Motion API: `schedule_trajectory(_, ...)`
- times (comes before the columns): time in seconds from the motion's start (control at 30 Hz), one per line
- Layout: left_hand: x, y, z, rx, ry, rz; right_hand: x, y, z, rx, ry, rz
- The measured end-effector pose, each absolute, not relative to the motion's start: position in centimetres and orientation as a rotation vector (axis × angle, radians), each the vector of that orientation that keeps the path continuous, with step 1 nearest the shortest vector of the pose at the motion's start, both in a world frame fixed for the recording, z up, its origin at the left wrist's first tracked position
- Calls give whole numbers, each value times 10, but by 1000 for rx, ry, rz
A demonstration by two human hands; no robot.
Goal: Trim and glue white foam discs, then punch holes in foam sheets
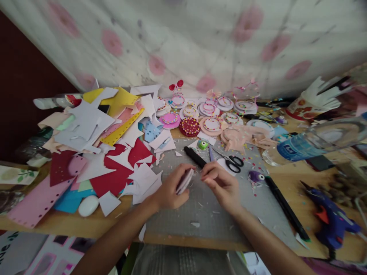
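My left hand (172, 189) is closed around a small whitish disc (185, 180), seen edge-on and apparently made of layered paper. Close by on the right, my right hand (220, 185) has its thumb and fingertips pinched together; whatever sits between them is too small to make out. Both hands hover over a grey cutting mat (206, 225) strewn with paper bits. Just beyond them lie a black marker (195, 156), a green one-eyed ball (203, 144) and black-handled scissors (233, 162). A purple one-eyed ball (255, 176) lies right of my right hand.
Paper scraps (100, 152) heap up on the left. Decorated paper discs (189, 126) line the back before a flowered curtain (172, 46). On the right are a long black marker (288, 210), a blue glue gun (332, 217), a tilted plastic bottle (298, 147) and a paper cup (304, 105).
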State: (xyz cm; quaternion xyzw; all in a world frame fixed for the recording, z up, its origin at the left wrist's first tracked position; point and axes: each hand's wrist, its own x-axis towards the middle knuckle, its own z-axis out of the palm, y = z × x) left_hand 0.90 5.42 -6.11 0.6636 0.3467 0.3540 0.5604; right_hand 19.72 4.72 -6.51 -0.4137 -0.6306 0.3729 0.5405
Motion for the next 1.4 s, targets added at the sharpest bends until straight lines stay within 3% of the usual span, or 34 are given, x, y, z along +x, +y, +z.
schedule_trajectory(0.17,-4,41,-49,916,649,860,211,51,-57,-1208,-1339,916)
schedule_trajectory(0.37,1,12,-44,720,607,1031,181,6,-43,-1067,-1323,1619)
schedule_trajectory(0.43,4,2,-48,796,646,1049,170,-8,-43,-1105,-1277,1688)
schedule_trajectory(0.63,-12,-25,-60,1095,1041,1076,186,-22,-60,-1236,-1216,1551)
schedule_trajectory(0.87,-46,-35,-64,1481,1334,1117,232,-21,-76,-1438,-1269,1116)
schedule_trajectory(1.17,-31,-42,-63,1870,1297,1011,215,-17,-85,-1486,-1677,960)
schedule_trajectory(1.4,-31,-44,-65,1820,1296,1026,254,-21,-73,-1586,-1361,776)
